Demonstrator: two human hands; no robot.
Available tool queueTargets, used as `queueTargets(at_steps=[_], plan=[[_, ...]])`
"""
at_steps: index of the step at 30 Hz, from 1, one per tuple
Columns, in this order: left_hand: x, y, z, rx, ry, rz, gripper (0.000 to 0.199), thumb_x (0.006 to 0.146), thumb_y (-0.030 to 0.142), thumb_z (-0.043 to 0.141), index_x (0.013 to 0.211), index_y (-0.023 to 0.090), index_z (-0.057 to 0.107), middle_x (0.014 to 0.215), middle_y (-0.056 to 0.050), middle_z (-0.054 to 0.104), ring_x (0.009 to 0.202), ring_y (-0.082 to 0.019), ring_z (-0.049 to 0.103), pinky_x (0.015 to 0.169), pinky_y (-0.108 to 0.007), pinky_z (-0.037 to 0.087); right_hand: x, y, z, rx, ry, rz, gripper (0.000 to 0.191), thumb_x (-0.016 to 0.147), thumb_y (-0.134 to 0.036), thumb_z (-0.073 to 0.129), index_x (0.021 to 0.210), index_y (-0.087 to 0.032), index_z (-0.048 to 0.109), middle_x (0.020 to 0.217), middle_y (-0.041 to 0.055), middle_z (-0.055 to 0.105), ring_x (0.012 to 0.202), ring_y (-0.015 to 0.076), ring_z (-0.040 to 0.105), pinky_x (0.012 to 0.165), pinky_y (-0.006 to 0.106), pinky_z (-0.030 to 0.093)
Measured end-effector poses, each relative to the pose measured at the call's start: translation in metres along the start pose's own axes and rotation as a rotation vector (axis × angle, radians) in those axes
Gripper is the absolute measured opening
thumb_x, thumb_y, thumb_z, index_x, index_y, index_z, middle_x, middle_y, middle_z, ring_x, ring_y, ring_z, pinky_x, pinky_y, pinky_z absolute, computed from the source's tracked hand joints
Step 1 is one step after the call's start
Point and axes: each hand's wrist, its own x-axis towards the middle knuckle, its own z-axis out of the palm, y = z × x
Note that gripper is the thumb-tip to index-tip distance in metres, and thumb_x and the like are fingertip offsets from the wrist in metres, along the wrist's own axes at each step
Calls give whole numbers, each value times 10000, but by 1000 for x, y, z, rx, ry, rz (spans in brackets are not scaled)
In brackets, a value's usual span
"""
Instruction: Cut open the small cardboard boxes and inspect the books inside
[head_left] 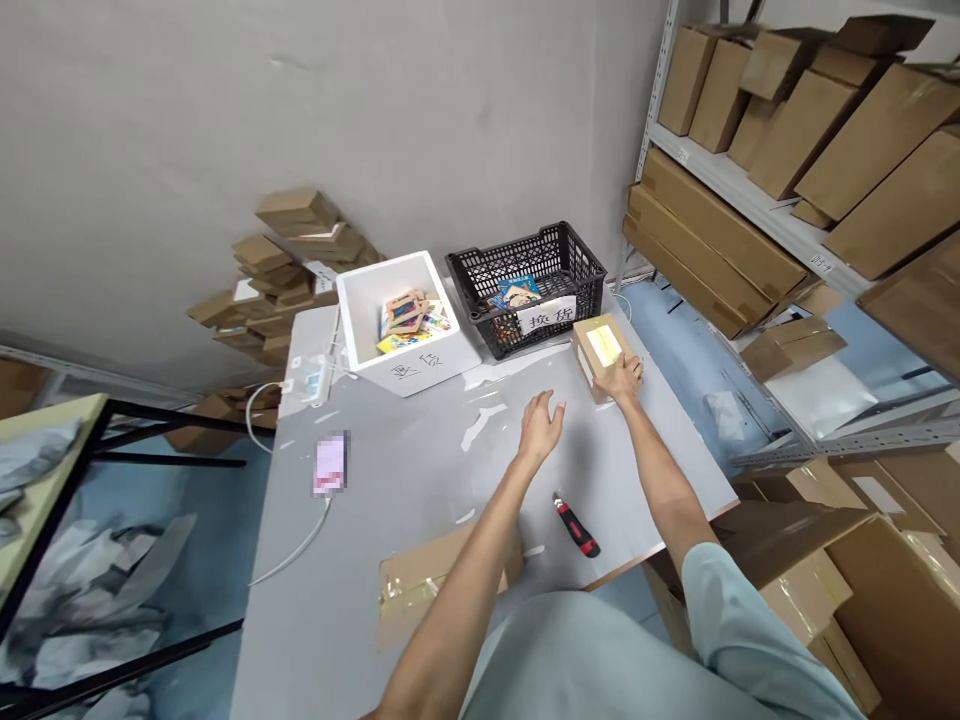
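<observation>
My right hand (621, 378) rests on the near end of a small cardboard box (598, 340) with a pale yellow label, at the table's right side. Above the middle of the table is my left hand (541, 428), empty, its thumb apart from the fingers. Between my forearms lies a red and black utility knife (576, 525). A flat cardboard box (420, 570) is at the near edge, partly hidden by my left forearm. Behind my hands stand a white foam box (409, 370) holding colourful booklets and a black plastic crate (491, 335) with booklets in it.
On the grey table (360, 530), a phone (330, 463) with a cable lies at left, near a power strip (320, 385). Cartons are piled behind the table. Metal shelving (757, 200) with cartons stands right; open cartons sit at lower right. Another table frame stands left.
</observation>
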Motion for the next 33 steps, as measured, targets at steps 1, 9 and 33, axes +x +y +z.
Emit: queueTargets(at_steps=[1,9,33], plan=[[-2,1,1,-1,-8,6,504,1101,379,603,1506,95,700,1565,-261,715,1532,-405,647,1355,-591,462,4,3,-4,-9,-13,-11,1250,903,-591,889,1866,-144,229,1899,342,184,1755,465,240,1346,610,353],[-86,-87,-48,26,152,-30,521,1093,510,541,1484,204,698,1597,-221,689,1569,-413,603,1358,-636,447,-104,31,68,7,133,-423,819,1069,-494,731,1737,-103,464,1775,326,470,1657,425,440,1348,558,393],[-311,-260,-153,-345,50,-340,1401,772,1007,797,1857,246,340,1911,-249,276,1797,-465,233,1431,-632,287,-329,-28,76,-74,-460,-827,540,1207,-605,393,1487,-245,683,1204,91,851,1087,300,810,966,357,589]])
